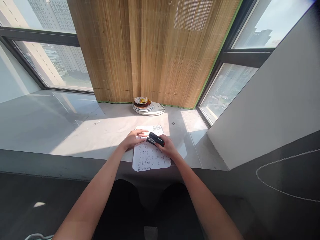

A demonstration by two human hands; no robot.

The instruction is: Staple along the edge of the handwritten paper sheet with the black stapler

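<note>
A black stapler (156,138) lies in the grip of my right hand (168,147), its jaws parted and pointing left. Under it is a sheet of paper (150,158) covered in handwriting, whose near edge hangs over the front of the sill. My left hand (133,139) rests at the left side of the paper, its fingers stretched toward the front end of the stapler. Whether those fingertips touch the stapler is too small to tell.
Behind the paper, a stack of plates (143,107) stands on the pale window sill (107,130) against a bamboo blind (150,56). A few tiny dark bits (173,123) lie to the right. A slanted white wall (265,100) bounds the right, with a hanging cord (257,171) below.
</note>
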